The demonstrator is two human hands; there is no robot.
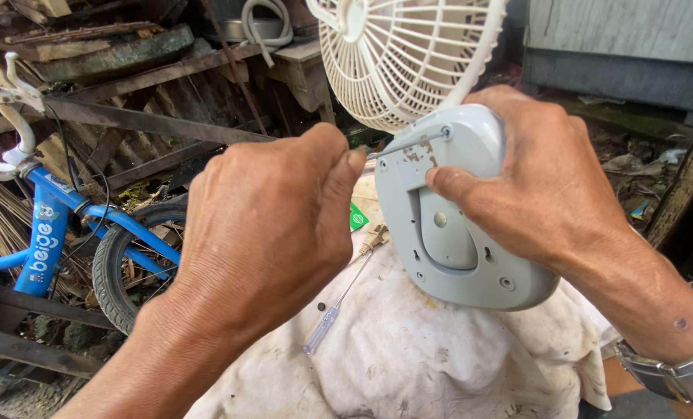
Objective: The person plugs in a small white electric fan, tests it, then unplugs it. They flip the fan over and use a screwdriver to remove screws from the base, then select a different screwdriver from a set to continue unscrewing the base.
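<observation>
A small fan lies tilted over a dirty white cloth (408, 349); its pale grey base (447, 225) faces me, underside up, and its cream wire grille (408, 54) points away at the top. My right hand (540, 186) wraps around the top edge of the base, thumb pressed on the underside. My left hand (269, 225) is closed in a fist around the handle of a screwdriver, whose thin metal shaft (408, 143) reaches a screw hole near the base's upper edge.
A second, clear-handled screwdriver (339, 306) lies on the cloth below the fan. A blue bicycle (59, 225) stands at the left, its tyre close to my left wrist. Wooden planks and scrap pile up behind. A metal watch sits on my right wrist.
</observation>
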